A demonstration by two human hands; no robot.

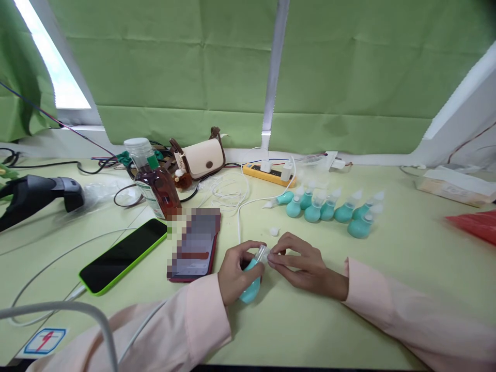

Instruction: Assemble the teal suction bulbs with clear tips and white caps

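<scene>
While the teal bulb point(251, 290) is held by the left hand point(235, 271), its long axis is slanted away and rightward; its clear neck point(261, 253) is positioned just beside the right hand's point(304, 264) narrowed fingertips, whose contents cannot be determined.

At the near centre of the flat pale green tabletop point(310, 330), a round turquoise bulb with a clear neck point(251, 293) is in the left hand point(235, 271); a small white cap point(274, 231) lies just beyond, a cluster of round turquoise bulbs point(327, 211) farther right. To the left lie a flat red-cased phone point(194, 245), then a flat lime-cased phone point(124, 256), with a reddish-brown transparent bottle point(157, 188) behind it.
</scene>
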